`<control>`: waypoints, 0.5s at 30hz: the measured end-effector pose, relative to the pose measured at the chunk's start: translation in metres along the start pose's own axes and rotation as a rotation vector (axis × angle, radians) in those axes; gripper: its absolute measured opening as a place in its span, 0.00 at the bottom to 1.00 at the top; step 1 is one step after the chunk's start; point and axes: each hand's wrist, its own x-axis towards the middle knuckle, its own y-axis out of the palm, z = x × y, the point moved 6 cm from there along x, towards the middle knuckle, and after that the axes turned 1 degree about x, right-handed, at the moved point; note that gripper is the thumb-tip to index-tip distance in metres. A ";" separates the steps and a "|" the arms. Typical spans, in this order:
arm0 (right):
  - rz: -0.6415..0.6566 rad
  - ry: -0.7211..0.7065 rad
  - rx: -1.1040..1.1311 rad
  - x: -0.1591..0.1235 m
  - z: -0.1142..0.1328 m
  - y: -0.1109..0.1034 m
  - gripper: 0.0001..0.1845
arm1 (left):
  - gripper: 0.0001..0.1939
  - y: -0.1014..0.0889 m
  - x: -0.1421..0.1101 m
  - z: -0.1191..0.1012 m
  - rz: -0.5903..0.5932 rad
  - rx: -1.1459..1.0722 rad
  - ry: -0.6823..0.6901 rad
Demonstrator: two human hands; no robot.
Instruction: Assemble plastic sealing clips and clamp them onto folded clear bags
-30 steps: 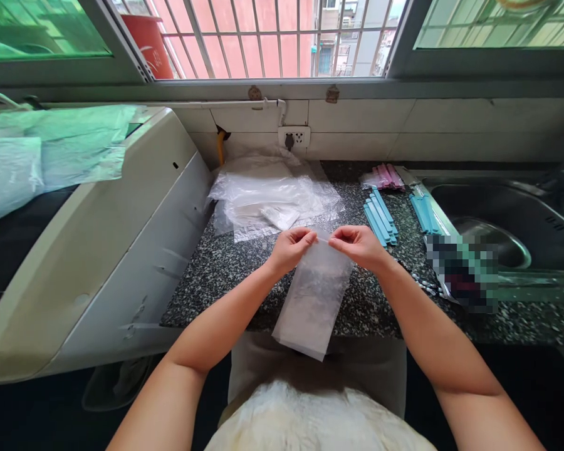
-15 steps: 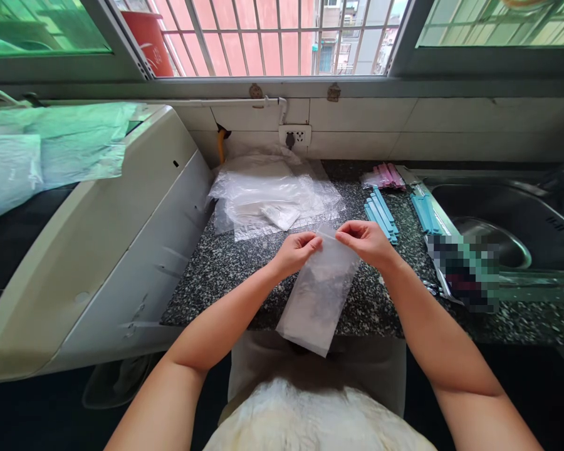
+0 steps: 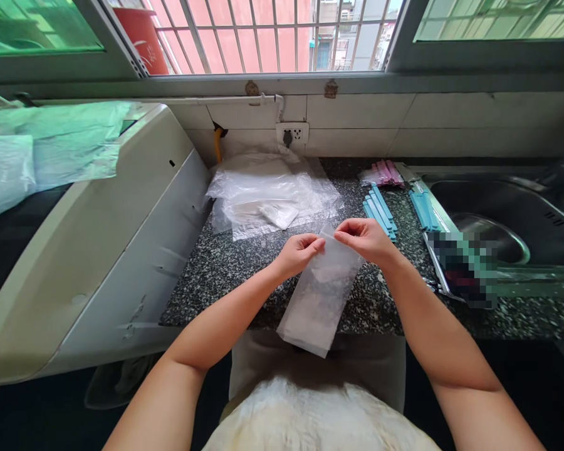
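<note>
A translucent plastic bag (image 3: 320, 300) hangs between my hands, its far end pinched and its lower end reaching past the counter's front edge. My left hand (image 3: 301, 254) is closed on the bag's upper left side, thumb against fingers. At the upper right corner my right hand (image 3: 364, 239) grips it in the same way. Just beyond the hands lies a pile of clear plastic bags (image 3: 272, 194). Several light blue sealing clips (image 3: 380, 212) rest on the counter right behind my right hand.
The speckled stone counter (image 3: 230, 282) runs under the window. More blue clips (image 3: 423, 210) and pink clips (image 3: 386, 173) lie near the steel sink (image 3: 474, 194). A partly blurred packet (image 3: 465, 269) is at the right. A large pale appliance (image 3: 136, 207) borders the left side.
My hands keep hold of the plastic bag, nearly still; the fingers have shifted only slightly at its top. The view has tilted a little.
</note>
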 end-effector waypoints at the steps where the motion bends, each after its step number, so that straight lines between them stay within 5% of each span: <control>1: -0.020 -0.003 0.015 0.000 0.000 -0.001 0.13 | 0.23 0.001 0.000 0.000 0.006 0.001 -0.002; 15: -0.203 0.007 0.026 0.000 0.003 -0.023 0.10 | 0.23 0.010 0.000 0.008 0.079 0.057 -0.034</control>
